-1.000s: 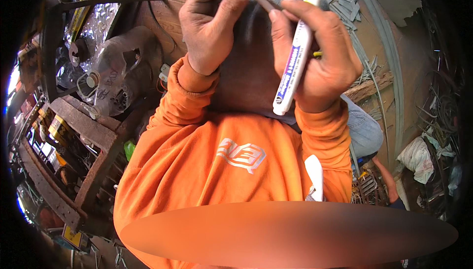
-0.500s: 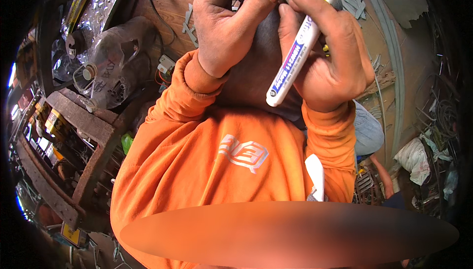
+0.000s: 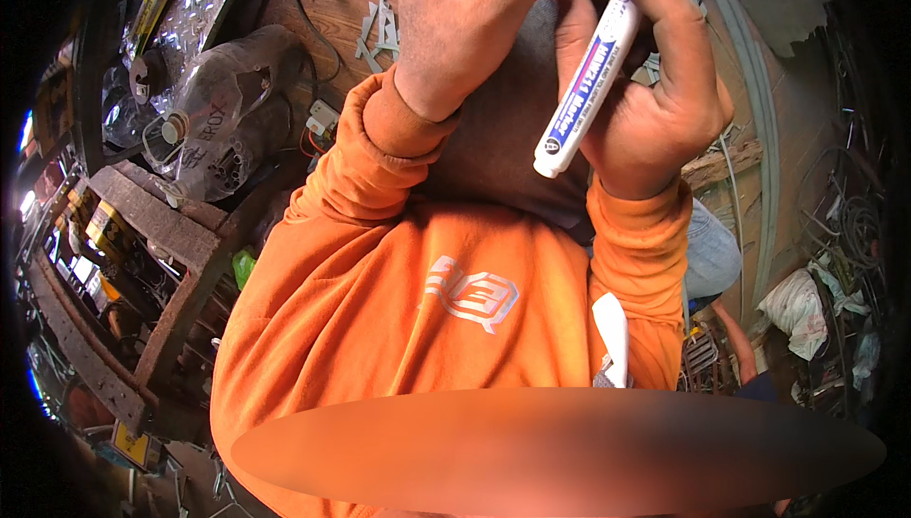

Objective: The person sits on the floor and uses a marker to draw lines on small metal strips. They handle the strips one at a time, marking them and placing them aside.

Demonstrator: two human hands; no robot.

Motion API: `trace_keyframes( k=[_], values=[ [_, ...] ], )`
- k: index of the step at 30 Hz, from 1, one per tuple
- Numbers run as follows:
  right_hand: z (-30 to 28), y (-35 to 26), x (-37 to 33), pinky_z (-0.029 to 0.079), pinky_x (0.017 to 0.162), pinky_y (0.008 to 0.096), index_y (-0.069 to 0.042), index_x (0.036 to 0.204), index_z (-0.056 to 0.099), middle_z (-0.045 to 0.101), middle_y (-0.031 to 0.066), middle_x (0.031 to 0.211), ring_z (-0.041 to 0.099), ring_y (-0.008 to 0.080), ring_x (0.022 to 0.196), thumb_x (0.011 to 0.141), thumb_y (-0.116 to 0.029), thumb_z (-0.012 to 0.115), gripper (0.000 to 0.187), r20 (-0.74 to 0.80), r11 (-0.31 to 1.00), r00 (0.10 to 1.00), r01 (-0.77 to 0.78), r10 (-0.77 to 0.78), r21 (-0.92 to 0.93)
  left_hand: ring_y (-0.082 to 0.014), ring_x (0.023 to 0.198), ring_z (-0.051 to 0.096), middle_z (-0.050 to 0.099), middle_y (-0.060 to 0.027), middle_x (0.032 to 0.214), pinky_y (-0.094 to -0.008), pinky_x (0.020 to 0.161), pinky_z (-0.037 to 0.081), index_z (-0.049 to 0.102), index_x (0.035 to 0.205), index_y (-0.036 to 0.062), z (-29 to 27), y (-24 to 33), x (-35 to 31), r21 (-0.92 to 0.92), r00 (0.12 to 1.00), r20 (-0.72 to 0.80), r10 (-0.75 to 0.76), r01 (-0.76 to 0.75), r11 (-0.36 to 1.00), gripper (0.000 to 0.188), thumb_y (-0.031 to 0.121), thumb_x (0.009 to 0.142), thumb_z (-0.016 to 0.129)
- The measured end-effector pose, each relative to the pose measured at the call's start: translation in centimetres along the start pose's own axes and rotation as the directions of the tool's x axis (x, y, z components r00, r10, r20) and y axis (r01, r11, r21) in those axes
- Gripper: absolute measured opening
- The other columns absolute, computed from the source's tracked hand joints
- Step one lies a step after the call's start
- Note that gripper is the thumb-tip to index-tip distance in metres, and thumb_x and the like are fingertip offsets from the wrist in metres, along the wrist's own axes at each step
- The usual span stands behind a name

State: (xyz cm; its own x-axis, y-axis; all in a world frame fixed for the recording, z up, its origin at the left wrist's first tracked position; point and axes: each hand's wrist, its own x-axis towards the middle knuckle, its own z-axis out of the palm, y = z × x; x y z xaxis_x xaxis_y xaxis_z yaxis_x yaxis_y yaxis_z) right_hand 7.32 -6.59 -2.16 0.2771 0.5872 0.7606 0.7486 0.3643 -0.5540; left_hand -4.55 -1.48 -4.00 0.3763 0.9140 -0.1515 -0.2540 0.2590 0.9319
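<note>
My left hand (image 3: 460, 34) is closed near the top edge, thumb and fingers pinched together. It meets my right hand (image 3: 655, 105) at the fingertips. A thin dark metal piece showed between them a moment earlier; now the fingers and the picture's edge mostly hide it. A white marker (image 3: 590, 82) with a blue and purple label lies slanted in my curled right hand, its rounded end pointing down toward my chest. Beneath both hands is grey cloth (image 3: 517, 91).
Short grey strips (image 3: 382, 29) lie on the wooden floor (image 3: 323, 10), with long strips (image 3: 764, 138) at right. A cut clear plastic bottle (image 3: 223, 124) and a rusty metal frame (image 3: 171, 224) stand left. Another person's arm (image 3: 735, 338), a white sack (image 3: 797, 307) and coiled wires (image 3: 859, 219) are at right.
Both hands have shifted up and slightly right, carrying the marker along. The thin metal piece has slipped mostly out of sight at the top edge.
</note>
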Motion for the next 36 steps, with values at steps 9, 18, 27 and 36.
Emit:
trace_keyframes(
  k=[9, 18, 27, 36],
  values=[
    [-1.1, -0.7, -0.4, 0.058, 0.063, 0.0294, 0.003, 0.107, 0.069, 0.073, 0.0138, 0.085, 0.073, 0.0212, 0.074, 0.086, 0.004, 0.077, 0.023, 0.069, 0.995, 0.996, -0.043, 0.05, -0.087, -0.0069, 0.076, 0.056, 0.067, -0.0022, 0.087, -0.0208, 0.068, 0.043, 0.067, 0.101, -0.0025, -1.2, -0.2, -0.8, -0.145, 0.999, -0.003, -0.05, 0.049, 0.988, 0.011, 0.005, 0.096, 0.061],
    [-1.8, -1.0, 0.0, 0.048, 0.05, 0.0314, -0.001, 0.104, 0.068, 0.057, 0.0075, 0.066, 0.059, 0.0195, 0.055, 0.081, 0.006, 0.078, 0.026, 0.136, 0.969, 0.979, 0.175, -0.152, -0.174, -0.0065, 0.081, 0.053, 0.061, -0.0013, 0.092, -0.0218, 0.07, 0.041, 0.065, 0.105, -0.0045, -2.1, -1.5, -1.6, 0.048, 0.987, 0.079, 0.143, -0.147, 0.988, 0.011, 0.004, 0.098, 0.067],
    [-1.9, -1.3, 0.1, 0.049, 0.049, 0.0304, -0.002, 0.102, 0.07, 0.057, 0.0076, 0.064, 0.06, 0.0194, 0.054, 0.081, 0.002, 0.08, 0.025, 0.19, 0.953, 0.965, 0.219, -0.18, -0.212, -0.0058, 0.079, 0.055, 0.064, -0.0007, 0.087, -0.0213, 0.069, 0.043, 0.066, 0.098, -0.0027, -1.5, -1.5, -1.4, 0.045, 0.988, 0.032, 0.149, -0.151, 0.988, 0.007, 0.004, 0.098, 0.067],
    [-0.7, -1.1, -0.5, 0.052, 0.052, 0.0283, -0.001, 0.102, 0.071, 0.066, 0.0099, 0.069, 0.065, 0.018, 0.058, 0.079, 0.002, 0.082, 0.026, 0.122, 0.974, 0.985, 0.141, -0.121, -0.176, -0.0068, 0.078, 0.06, 0.069, -0.0036, 0.088, -0.0208, 0.07, 0.048, 0.069, 0.101, -0.0048, -0.7, -0.8, -2.6, 0.009, 0.994, -0.05, 0.094, -0.094, 0.996, 0.009, 0.001, 0.094, 0.07]
  ],
)
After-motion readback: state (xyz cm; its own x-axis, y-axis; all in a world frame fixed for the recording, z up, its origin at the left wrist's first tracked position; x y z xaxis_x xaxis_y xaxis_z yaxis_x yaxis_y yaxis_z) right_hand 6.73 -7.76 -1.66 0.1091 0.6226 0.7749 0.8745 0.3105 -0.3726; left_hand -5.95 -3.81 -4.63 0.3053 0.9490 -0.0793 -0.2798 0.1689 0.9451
